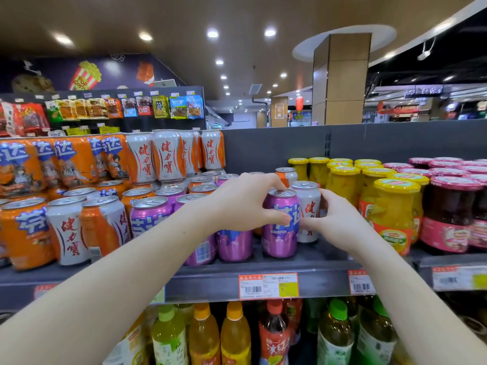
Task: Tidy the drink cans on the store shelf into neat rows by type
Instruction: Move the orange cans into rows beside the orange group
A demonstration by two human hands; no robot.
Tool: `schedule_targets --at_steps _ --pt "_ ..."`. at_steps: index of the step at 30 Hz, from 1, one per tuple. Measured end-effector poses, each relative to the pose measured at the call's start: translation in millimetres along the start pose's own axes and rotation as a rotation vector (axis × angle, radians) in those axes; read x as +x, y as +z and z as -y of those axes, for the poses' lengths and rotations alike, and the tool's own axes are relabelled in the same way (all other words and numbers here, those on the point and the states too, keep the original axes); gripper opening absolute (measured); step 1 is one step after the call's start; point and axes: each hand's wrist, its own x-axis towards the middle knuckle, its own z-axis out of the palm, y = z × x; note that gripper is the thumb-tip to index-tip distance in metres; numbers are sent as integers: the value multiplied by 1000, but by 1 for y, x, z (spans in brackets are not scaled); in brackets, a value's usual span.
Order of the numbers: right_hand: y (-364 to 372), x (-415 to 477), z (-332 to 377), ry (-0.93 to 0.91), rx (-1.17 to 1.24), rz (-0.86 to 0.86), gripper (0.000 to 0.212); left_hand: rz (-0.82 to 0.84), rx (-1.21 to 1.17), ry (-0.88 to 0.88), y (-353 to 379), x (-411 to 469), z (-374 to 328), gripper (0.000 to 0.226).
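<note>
purple can: (280, 222) glossy aluminium cylinder, front edge of the shelf (237, 277), centre-right, and it's the one in play right now.
left hand: (245, 204) wrapped round the purple can, fingertips curled over its silver lid, thumb pressed on the label. a firm grasp, no slack.
right hand: (334, 219) closing in from the right, thumb on the purple can's side, fingers tucked toward the white can (308, 209) standing touching behind and to the right. whether it truly grips either one, i cannot tell.
step in hand: looks like the purple can is being squared up, or lifted out, from beside a white one that doesn't match it.
doing it well: keep it upright, slide along the shelf instead of tilting, and steady the white neighbour so it doesn't topple into the jars. label facing out, flush with the other purple cans (150, 217) just left.
mixed row: far left, orange cans (23, 230) and white-and-orange ones sit jumbled together, a second tier stacked on top behind. plenty left to sort, i'd say.
textures: smooth printed metal, ribbed silver tops with pull tabs, all slick, so a full-hand hold beats a pinch.
fruit jars: (390, 214) glass, bulbous, yellow lids, just right of the white can. heavier and breakable, so worth keeping elbows clear.
shelf surface: dark grey matte metal, price tags (268, 285) along the near lip.
</note>
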Motion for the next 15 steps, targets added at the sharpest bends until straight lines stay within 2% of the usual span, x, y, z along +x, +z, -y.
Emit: schedule_targets --at_steps 9,15 --pt "-7 -15 -6 41 -90 -192 65 -57 23 21 11 4 -28 56" --pt "-10 -18 -4 75 -146 -190 66 3 -10 0 7 6 -24 53"
